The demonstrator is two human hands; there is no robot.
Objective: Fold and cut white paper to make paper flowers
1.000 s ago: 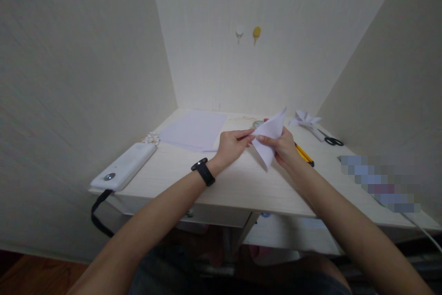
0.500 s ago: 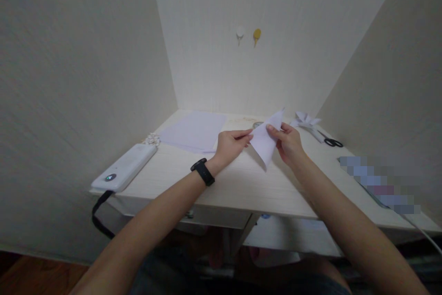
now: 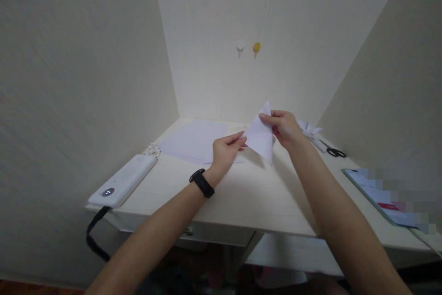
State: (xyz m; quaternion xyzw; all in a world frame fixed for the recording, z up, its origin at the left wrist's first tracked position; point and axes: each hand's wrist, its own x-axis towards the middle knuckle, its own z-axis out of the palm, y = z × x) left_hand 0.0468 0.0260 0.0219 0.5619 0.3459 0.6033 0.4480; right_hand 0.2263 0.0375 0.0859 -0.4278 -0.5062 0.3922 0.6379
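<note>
A white folded paper triangle (image 3: 259,137) hangs in the air above the pale desk (image 3: 248,189). My left hand (image 3: 226,152), with a black band on its wrist, pinches the triangle's left corner. My right hand (image 3: 283,127) pinches its upper corner from the right. The lower tip of the paper points down toward the desk.
Flat white sheets (image 3: 195,141) lie at the back left. A white device (image 3: 122,181) with a black strap sits on the left edge. Folded paper shapes (image 3: 309,128) and black scissors (image 3: 334,151) lie at the back right, a printed sheet (image 3: 380,193) at the right. Two wall hooks (image 3: 248,47) hang above.
Both hands have lifted the folded paper higher. My right hand slid from the paper's lower right side up to its top corner, and the triangle turned more upright.
</note>
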